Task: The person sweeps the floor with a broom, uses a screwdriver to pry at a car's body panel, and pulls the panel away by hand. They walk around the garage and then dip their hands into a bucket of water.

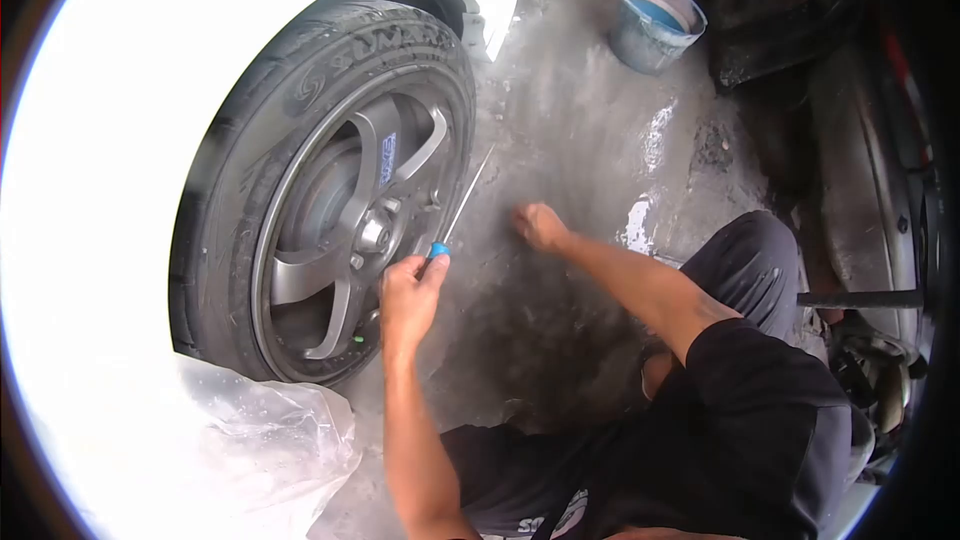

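Observation:
My left hand point(408, 290) is closed around the blue handle of a screwdriver point(467, 202). Its long thin metal shaft points up and away, past the right side of the car wheel point(375, 232). That wheel has a grey spoked rim and a black tire point(240, 190) with raised lettering. Over the floor to the right of the screwdriver is my right hand point(543, 228), its fingers curled together and slightly blurred. Whatever it may hold is hidden. It is apart from both the wheel and the screwdriver.
A bucket point(655, 28) with bluish liquid stands on the stained concrete floor point(570, 110). Clear plastic sheeting point(270, 430) hangs at the lower left beside the tire. Dark car parts point(780, 10) and a metal bar point(860, 299) are on the right, near my knee.

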A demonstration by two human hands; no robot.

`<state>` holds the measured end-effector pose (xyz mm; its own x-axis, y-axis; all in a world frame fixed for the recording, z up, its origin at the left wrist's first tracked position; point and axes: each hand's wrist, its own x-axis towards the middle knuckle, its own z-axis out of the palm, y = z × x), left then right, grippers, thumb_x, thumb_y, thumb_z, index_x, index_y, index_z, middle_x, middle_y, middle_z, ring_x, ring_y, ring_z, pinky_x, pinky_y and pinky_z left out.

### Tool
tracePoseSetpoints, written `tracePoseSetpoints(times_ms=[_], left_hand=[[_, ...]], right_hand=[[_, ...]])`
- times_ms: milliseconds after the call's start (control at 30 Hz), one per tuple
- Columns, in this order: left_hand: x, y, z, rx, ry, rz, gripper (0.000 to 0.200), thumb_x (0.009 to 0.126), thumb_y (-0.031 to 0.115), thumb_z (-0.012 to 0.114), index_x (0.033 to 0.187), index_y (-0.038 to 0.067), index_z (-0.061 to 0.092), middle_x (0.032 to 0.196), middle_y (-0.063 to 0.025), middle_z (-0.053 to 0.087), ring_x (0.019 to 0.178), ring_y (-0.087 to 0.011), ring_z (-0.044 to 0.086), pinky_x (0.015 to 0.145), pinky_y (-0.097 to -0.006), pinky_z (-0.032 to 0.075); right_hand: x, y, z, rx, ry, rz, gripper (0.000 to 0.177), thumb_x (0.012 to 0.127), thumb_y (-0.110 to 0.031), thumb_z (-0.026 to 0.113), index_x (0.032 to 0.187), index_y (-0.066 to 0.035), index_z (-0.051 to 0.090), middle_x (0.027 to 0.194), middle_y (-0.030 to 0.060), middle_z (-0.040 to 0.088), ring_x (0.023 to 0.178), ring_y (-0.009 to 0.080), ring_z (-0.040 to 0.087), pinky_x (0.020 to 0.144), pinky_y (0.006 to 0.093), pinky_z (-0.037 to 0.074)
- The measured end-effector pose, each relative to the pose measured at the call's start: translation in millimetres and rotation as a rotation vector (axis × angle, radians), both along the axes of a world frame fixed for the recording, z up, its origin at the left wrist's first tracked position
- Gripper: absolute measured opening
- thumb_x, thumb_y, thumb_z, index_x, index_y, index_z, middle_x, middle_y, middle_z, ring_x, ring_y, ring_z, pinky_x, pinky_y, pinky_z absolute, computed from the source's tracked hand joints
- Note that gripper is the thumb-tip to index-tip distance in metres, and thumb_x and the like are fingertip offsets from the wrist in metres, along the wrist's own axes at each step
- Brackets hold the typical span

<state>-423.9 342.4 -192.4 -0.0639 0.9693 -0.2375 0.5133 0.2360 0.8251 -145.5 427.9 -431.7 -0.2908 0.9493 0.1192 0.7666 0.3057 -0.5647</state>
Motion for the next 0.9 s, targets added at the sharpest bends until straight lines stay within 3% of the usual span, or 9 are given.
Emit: tracePoseSetpoints(times_ms=[67, 133, 200, 267, 400, 467, 900], left_hand=[[2, -2, 7, -0.099, -0.205, 0.049, 0.034, 0.097, 0.027, 0.07, 0.079, -0.001, 0.065, 0.059, 0.0003, 0.056, 0.049, -0.0082, 0.047, 0.047, -0.0292, 0.035], [4, -2, 13, -0.081, -0.296, 0.055, 0.031, 0.098, 0.027, 0.069, 0.082, 0.001, 0.065, 0.061, 0.0006, 0.056, 0.047, -0.0067, 0.047, 0.043, -0.0256, 0.032], [8, -2, 19, -0.067, -0.38, 0.053, 0.029, 0.099, 0.028, 0.068, 0.084, 0.003, 0.066, 0.062, 0.0009, 0.056, 0.045, -0.0053, 0.046, 0.038, -0.022, 0.03], [11, 0, 26, -0.102, -0.485, 0.117, 0.03, 0.099, 0.028, 0.068, 0.083, 0.003, 0.065, 0.061, 0.001, 0.056, 0.046, -0.005, 0.047, 0.04, -0.0234, 0.03], [12, 3, 26, -0.077, -0.581, 0.096, 0.03, 0.099, 0.029, 0.069, 0.086, 0.002, 0.065, 0.064, 0.0001, 0.058, 0.046, -0.0056, 0.048, 0.038, -0.0223, 0.028], [12, 2, 27, -0.063, -0.652, 0.113, 0.03, 0.099, 0.03, 0.069, 0.089, 0.002, 0.064, 0.067, -0.0014, 0.059, 0.046, -0.0063, 0.048, 0.038, -0.0221, 0.029], [12, 3, 31, 0.011, -0.694, 0.099, 0.03, 0.1, 0.029, 0.069, 0.091, 0.0, 0.066, 0.067, -0.0023, 0.06, 0.046, -0.0071, 0.049, 0.038, -0.0221, 0.029]], right_hand=[[10, 34, 32, -0.197, 0.323, -0.114, 0.014, 0.095, -0.012, 0.062, 0.092, 0.001, 0.066, 0.075, 0.0142, 0.069, 0.066, 0.0252, 0.068, 0.062, 0.0418, 0.055], [11, 71, 72, -0.213, 0.764, -0.208, 0.014, 0.097, -0.01, 0.061, 0.091, 0.0, 0.068, 0.074, 0.0132, 0.071, 0.063, 0.0238, 0.068, 0.061, 0.0378, 0.055], [9, 103, 133, -0.189, 0.908, -0.312, 0.015, 0.097, -0.008, 0.063, 0.103, 0.003, 0.071, 0.077, 0.0091, 0.069, 0.069, 0.017, 0.067, 0.062, 0.0331, 0.055], [4, 119, 189, -0.163, 1.088, -0.267, 0.025, 0.097, -0.008, 0.066, 0.118, 0.006, 0.07, 0.085, 0.0101, 0.071, 0.073, 0.0175, 0.069, 0.068, 0.0317, 0.059], [-3, 127, 258, -0.084, 1.165, -0.099, 0.032, 0.097, -0.008, 0.066, 0.126, 0.007, 0.065, 0.096, 0.0108, 0.072, 0.08, 0.0184, 0.07, 0.078, 0.0324, 0.061], [-5, 125, 278, -0.166, 1.146, -0.012, 0.032, 0.099, -0.008, 0.065, 0.126, 0.007, 0.065, 0.096, 0.0104, 0.072, 0.082, 0.018, 0.07, 0.081, 0.0325, 0.061], [-5, 134, 282, -0.382, 1.352, 0.088, 0.02, 0.101, -0.01, 0.064, 0.115, 0.006, 0.065, 0.098, 0.0149, 0.072, 0.089, 0.0242, 0.074, 0.08, 0.0367, 0.064]])
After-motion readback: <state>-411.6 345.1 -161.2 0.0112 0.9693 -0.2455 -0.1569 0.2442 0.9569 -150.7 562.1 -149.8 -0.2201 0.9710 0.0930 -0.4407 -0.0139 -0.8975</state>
